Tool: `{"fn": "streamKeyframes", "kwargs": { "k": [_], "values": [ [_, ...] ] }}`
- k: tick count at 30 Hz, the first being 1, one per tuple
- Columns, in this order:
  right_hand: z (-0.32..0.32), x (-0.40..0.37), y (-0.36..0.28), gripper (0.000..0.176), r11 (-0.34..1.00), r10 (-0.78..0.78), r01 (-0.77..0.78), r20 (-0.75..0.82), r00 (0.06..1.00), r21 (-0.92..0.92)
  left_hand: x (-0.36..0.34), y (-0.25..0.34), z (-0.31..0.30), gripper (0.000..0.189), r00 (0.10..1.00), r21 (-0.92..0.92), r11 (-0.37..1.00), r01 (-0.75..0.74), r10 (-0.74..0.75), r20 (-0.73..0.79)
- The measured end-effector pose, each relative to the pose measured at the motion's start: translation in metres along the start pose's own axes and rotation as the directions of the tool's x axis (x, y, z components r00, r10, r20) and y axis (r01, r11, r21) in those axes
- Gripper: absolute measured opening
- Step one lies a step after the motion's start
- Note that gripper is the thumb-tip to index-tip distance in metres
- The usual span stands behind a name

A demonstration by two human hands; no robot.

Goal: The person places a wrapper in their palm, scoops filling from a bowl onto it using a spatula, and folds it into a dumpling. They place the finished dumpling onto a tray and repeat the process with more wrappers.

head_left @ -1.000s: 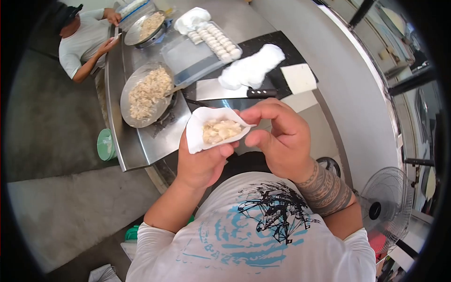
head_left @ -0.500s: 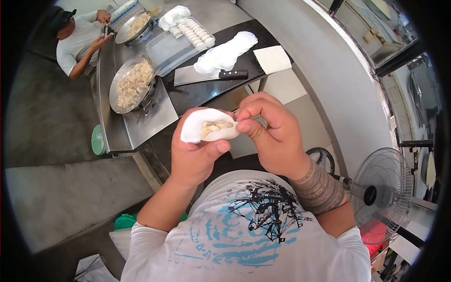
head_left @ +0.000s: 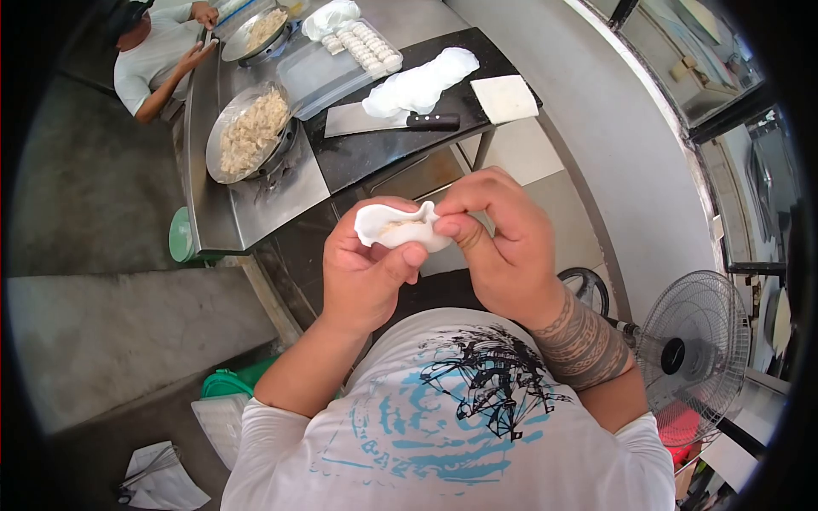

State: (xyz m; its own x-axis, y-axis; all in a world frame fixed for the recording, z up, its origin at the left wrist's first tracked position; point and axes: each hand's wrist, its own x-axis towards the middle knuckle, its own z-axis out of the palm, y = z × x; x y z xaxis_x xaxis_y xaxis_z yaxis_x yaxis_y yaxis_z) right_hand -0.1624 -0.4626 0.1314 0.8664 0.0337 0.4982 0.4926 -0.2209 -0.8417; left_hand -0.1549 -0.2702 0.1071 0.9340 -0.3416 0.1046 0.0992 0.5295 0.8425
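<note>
A round white dough wrapper (head_left: pixel 417 236) is folded up around a pale filling, a little of which shows inside. My left hand (head_left: pixel 362 268) cups it from the left, thumb on the near side. At its right end, my right hand (head_left: pixel 498 243) pinches the edge between thumb and finger. Beyond the hands, a cleaver with a black handle (head_left: pixel 433 122) lies on the black counter (head_left: pixel 366 157), beside a stack of white wrappers (head_left: pixel 422 83). Pale filling (head_left: pixel 254 132) fills a bowl at the left.
Another bowl of filling (head_left: pixel 267 30) and a plastic container of dumplings (head_left: pixel 371 51) stand farther back. A white square board (head_left: pixel 504 99) lies at the counter's right. A person (head_left: pixel 162 60) is at the upper left. A fan (head_left: pixel 692 353) stands to my right.
The wrapper's edges have come closer together, with a raised fold near my right fingers, and less filling shows. The counter and its contents have shifted slightly up and right in view.
</note>
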Motion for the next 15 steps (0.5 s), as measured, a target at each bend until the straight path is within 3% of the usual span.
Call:
{"fn": "streamKeyframes", "kwargs": {
  "k": [2, 5, 8, 12, 15],
  "values": [
    [0.004, -0.001, -0.005, 0.008, 0.992, 0.087, -0.086, -0.005, 0.996, 0.088, 0.001, 0.005, -0.006, 0.037, 0.995, 0.019, 0.999, 0.037, -0.038, 0.092],
    [0.006, -0.001, 0.001, 0.008, 0.992, 0.071, -0.072, 0.019, 0.997, 0.103, 0.004, 0.006, 0.001, 0.033, 0.995, 0.132, 0.987, -0.092, 0.087, 0.041],
    [0.006, 0.003, 0.002, 0.010, 0.999, 0.032, -0.033, 0.050, 0.998, 0.032, 0.003, 0.001, 0.019, 0.030, 0.979, 0.063, 0.989, -0.134, 0.142, -0.149],
    [0.009, 0.009, 0.002, 0.009, 1.000, 0.014, -0.014, 0.040, 0.999, -0.013, 0.001, 0.001, -0.010, 0.027, 0.999, -0.006, 1.000, -0.001, 0.001, -0.036],
    [0.016, 0.017, 0.005, 0.007, 0.996, 0.071, -0.073, 0.044, 0.996, 0.046, 0.010, 0.005, -0.020, 0.027, 1.000, 0.049, 0.999, -0.015, 0.014, 0.008]
  ]
}}
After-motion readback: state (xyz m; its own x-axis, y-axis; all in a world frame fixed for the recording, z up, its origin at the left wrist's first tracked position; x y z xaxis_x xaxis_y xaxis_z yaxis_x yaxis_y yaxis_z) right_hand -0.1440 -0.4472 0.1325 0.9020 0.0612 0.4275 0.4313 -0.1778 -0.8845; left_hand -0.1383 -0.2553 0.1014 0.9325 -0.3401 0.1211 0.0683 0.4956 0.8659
